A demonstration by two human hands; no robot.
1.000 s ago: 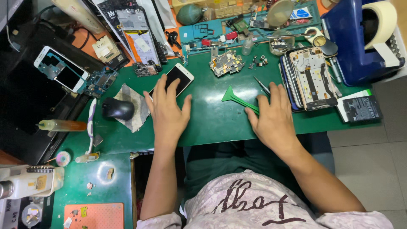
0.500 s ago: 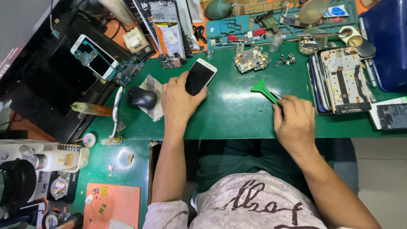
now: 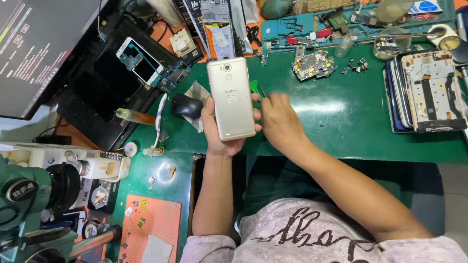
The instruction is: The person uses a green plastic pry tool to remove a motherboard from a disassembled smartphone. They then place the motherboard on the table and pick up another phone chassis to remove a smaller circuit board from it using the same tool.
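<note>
Two hands meet over the green bench [image 3: 341, 126]. The left hand [image 3: 218, 127] is wrapped around a gold phone [image 3: 230, 99], back cover up, camera end far, held just above the bench's near middle. The right hand [image 3: 279, 122] is pinched on a green pry tool [image 3: 255, 87], whose tip sits at the phone's right edge; motion blur hides whether it has entered the seam. To do this well, I judge the left grip should stay on the long sides, thumb off the seam. The tool should go in shallow and flat, then slide along the edge rather than lever hard, which could crack the cover. A black mouse [image 3: 186, 105] lies just left, a circuit board [image 3: 314, 64] farther back.
</note>
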